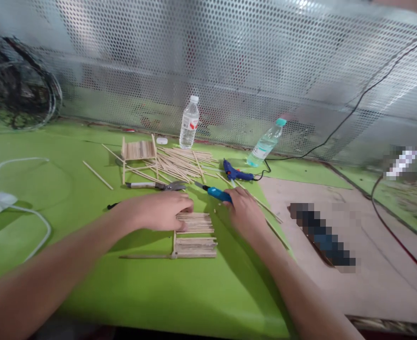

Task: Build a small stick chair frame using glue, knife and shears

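My left hand point(165, 210) is closed at the upper left of a small flat panel of wooden sticks point(196, 248), its thumb and curled fingers on the sticks. The panel lies on the green tabletop, with a gap between two groups of sticks and one longer stick jutting out left. My right hand point(245, 210) is wrapped round a blue utility knife point(218, 193), its blade pointing up and left. Pruning shears point(158, 186) lie just beyond my left hand. Beyond the knife rests a blue glue gun point(237, 172) with a black cord.
A small stick-built chair frame point(139, 151) stands behind, beside a pile of loose sticks point(180, 163). A clear water bottle point(190, 123) stands upright; a greenish bottle point(267, 144) leans by the perforated metal screen point(229, 56). A white cable point(38, 212) curves at left. A pixelated dark object point(321, 236) lies right.
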{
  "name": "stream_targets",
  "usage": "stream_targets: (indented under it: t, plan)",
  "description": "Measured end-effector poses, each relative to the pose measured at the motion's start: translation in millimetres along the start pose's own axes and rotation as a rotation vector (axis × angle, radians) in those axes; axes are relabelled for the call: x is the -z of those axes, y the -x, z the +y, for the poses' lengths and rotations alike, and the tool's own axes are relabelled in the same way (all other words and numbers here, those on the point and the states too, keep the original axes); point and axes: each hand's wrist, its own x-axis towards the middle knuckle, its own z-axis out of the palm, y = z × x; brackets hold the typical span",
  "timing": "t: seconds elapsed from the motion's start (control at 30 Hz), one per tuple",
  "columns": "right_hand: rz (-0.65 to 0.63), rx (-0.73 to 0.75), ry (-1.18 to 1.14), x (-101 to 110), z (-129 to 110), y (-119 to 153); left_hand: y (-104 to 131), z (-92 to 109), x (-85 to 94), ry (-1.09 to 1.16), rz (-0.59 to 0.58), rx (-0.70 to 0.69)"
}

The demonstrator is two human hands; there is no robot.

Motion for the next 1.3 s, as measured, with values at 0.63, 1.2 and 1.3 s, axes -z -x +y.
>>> stream_targets:
  t: [0.63,1.2,1.3]
  plan:
    - [-0.071,-0.399,0.286,36,108,-17,1,6,-1.2,-0.097,0.093,-0.119]
    - [-0.229,0.076,0.131,-1,91,-117,-2,2,-2.4,-0.052,0.133,-0.179]
    - [-0.167,0.121,0.057,5,95,-108,-1,1,-1.2,-0.041,0.123,-0.183]
